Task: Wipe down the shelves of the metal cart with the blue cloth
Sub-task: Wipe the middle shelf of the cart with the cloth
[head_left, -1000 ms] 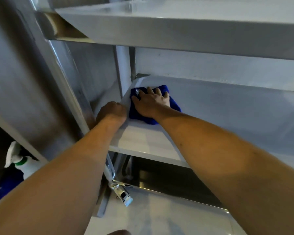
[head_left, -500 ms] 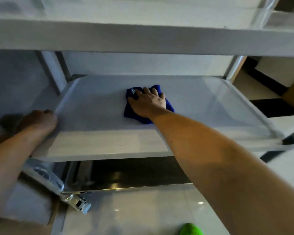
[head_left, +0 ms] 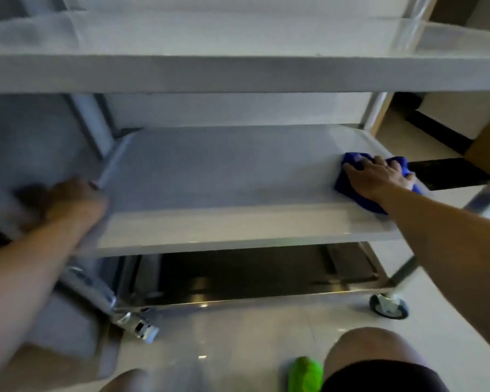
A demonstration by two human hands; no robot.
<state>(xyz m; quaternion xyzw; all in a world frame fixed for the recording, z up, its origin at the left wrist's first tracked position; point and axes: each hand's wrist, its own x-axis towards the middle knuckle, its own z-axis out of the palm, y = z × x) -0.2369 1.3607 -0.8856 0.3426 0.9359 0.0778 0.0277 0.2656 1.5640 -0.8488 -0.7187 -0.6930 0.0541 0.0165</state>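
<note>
Wiping is under way on the middle shelf [head_left: 224, 176] of the metal cart [head_left: 238, 72], and my right hand [head_left: 376, 176] lies flat on the blue cloth [head_left: 351, 185], fingers spread and pressing it down rather than closed around it; this grip pins the cloth by palm pressure alone. The cloth sits at the shelf's right end, close to the front right corner and touching the surface. My left hand [head_left: 74, 199] is at the shelf's left edge, blurred, apparently braced against the rim to steady the cart; whether its fingers curl around the edge I cannot tell. I judge this shelf to be partly covered, with the bottom shelf [head_left: 252, 275] not yet reached. Next I would need a firm flat sweep back along the shelf, keeping even pressure so the cloth does not bunch, while my left hand holds the cart from rolling on its caster [head_left: 389, 306].
</note>
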